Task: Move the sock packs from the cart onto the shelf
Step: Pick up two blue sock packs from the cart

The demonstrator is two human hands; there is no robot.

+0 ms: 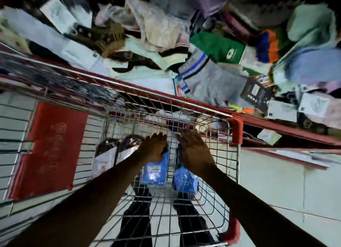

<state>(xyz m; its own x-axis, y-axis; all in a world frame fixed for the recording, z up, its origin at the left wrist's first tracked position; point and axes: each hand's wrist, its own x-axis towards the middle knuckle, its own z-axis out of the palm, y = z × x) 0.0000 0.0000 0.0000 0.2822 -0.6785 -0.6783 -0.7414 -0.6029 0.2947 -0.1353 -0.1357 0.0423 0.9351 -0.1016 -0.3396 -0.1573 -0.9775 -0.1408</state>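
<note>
Both my arms reach down into a wire cart (232, 165) with red corners. My left hand (153, 147) rests on the top of a blue sock pack (155, 174), fingers curled over its dark end. My right hand (193, 148) lies on a second blue sock pack (185, 180), its fingers spread. Whether either hand grips its pack is unclear. Two dark packs with white cards (110, 154) stand at the left inside the cart. The shelf (286, 131) beyond the cart is piled with socks, among them a grey pair with blue stripes (212, 78).
A red sign panel (49, 149) hangs on the cart's left side. A green pack (219, 47) and many mixed packs crowd the shelf top. A lower shelf level (295, 156) holds papers at the right. Pale floor tiles (276, 187) show beside the cart.
</note>
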